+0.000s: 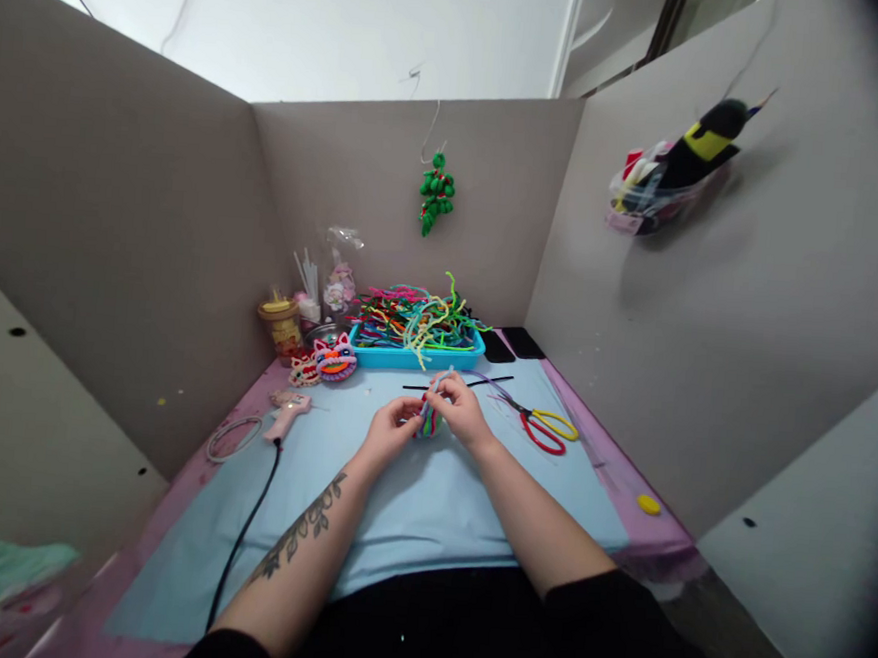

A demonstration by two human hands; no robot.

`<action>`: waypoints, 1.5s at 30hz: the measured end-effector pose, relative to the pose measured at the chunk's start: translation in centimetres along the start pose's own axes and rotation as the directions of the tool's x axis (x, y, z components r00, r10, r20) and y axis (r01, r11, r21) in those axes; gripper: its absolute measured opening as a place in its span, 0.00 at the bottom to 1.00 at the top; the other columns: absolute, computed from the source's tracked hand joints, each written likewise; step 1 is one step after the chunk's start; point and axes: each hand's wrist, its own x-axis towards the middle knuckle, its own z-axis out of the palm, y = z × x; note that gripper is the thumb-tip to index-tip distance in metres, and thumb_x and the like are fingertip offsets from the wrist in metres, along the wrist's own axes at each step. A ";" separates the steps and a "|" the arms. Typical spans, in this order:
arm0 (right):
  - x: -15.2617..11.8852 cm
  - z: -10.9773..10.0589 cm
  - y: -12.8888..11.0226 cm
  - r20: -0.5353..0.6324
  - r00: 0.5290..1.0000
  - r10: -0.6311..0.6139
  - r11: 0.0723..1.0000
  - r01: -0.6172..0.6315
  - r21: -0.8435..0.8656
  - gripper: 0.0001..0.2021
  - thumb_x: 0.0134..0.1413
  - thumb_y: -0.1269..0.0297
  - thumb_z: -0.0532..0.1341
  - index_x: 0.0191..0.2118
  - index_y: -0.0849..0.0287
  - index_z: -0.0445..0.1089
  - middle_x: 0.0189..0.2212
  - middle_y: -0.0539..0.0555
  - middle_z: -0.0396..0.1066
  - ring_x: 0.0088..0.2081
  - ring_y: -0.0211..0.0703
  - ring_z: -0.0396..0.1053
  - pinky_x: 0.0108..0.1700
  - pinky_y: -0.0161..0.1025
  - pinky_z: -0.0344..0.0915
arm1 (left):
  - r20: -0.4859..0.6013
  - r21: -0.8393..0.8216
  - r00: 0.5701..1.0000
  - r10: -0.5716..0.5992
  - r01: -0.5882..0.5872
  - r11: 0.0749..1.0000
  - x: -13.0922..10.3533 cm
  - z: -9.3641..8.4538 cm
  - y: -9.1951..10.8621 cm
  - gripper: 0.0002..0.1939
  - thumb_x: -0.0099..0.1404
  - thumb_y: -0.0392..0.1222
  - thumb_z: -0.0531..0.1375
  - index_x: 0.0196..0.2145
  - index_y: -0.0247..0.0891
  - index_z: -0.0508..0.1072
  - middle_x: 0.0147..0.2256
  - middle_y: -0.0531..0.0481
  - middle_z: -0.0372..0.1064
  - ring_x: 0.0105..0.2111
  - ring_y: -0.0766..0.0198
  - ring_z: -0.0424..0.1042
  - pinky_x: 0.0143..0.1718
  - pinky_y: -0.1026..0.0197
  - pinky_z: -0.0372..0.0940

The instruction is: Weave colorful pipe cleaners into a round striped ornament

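Note:
Over the middle of the blue cloth, a small multicoloured pipe-cleaner piece (430, 425) is held between both hands. My left hand (393, 430) pinches its left side with the fingers closed. My right hand (463, 411) grips its upper right side, where a light blue pipe-cleaner end (443, 374) sticks up. The fingers hide much of the piece. Just behind the hands lies a black pipe cleaner (492, 381). To the right of my right hand rest scissors (541, 428) with one red and one yellow handle, their blades pointing toward the upper left.
A blue tray (416, 358) heaped with pipe cleaners stands at the back. Two cat-face ornaments (336, 359) sit left of it. A pink glue gun (288, 415) with its cable (251, 521) lies at left, a yellow lid (649, 505) at right. Grey panels enclose the table.

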 end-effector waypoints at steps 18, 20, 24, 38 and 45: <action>0.1 1.0 2.2 -0.130 0.955 0.266 0.951 -0.238 0.199 0.16 0.44 0.54 0.59 0.19 0.56 0.54 0.17 0.46 0.55 0.22 0.37 0.55 0.27 0.36 0.56 | 0.043 -0.067 0.999 0.018 -0.015 0.998 -0.6 0.5 1.2 0.19 0.48 0.47 0.67 0.34 0.34 0.71 0.27 0.49 0.69 0.25 0.67 0.66 0.28 0.64 0.61; 0.1 1.0 2.3 -0.143 0.960 0.241 0.961 -0.216 0.171 0.14 0.45 0.55 0.59 0.20 0.56 0.55 0.18 0.46 0.55 0.23 0.37 0.55 0.28 0.36 0.56 | 0.021 -0.086 0.999 0.035 -0.033 0.996 -0.6 0.4 1.2 0.18 0.49 0.47 0.67 0.35 0.35 0.69 0.28 0.51 0.68 0.26 0.67 0.66 0.29 0.64 0.61; 0.1 1.0 2.4 -0.180 0.978 0.103 0.994 -0.109 -0.026 0.12 0.46 0.59 0.58 0.20 0.56 0.56 0.22 0.47 0.56 0.29 0.39 0.57 0.35 0.36 0.58 | -0.051 -0.104 0.998 0.036 -0.041 0.994 -0.4 0.3 1.0 0.16 0.52 0.48 0.65 0.33 0.36 0.66 0.26 0.54 0.66 0.26 0.70 0.65 0.29 0.67 0.58; 0.2 1.0 3.5 -0.094 0.930 0.354 0.926 -0.335 0.173 0.12 0.41 0.57 0.61 0.21 0.58 0.60 0.19 0.46 0.59 0.24 0.37 0.57 0.29 0.35 0.58 | -0.114 -0.088 0.993 -0.037 0.027 0.996 -0.2 0.1 1.3 0.23 0.47 0.45 0.66 0.35 0.39 0.57 0.23 0.56 0.69 0.22 0.70 0.66 0.28 0.66 0.59; 0.2 -0.9 1.2 -0.161 0.980 -0.113 0.955 0.062 -0.291 0.08 0.45 0.63 0.61 0.35 0.56 0.69 0.37 0.55 0.66 0.44 0.48 0.62 0.49 0.46 0.57 | -0.061 -0.096 0.993 -0.102 0.096 0.991 -0.2 -0.8 1.3 0.24 0.47 0.45 0.66 0.36 0.39 0.57 0.24 0.55 0.70 0.22 0.70 0.67 0.27 0.66 0.58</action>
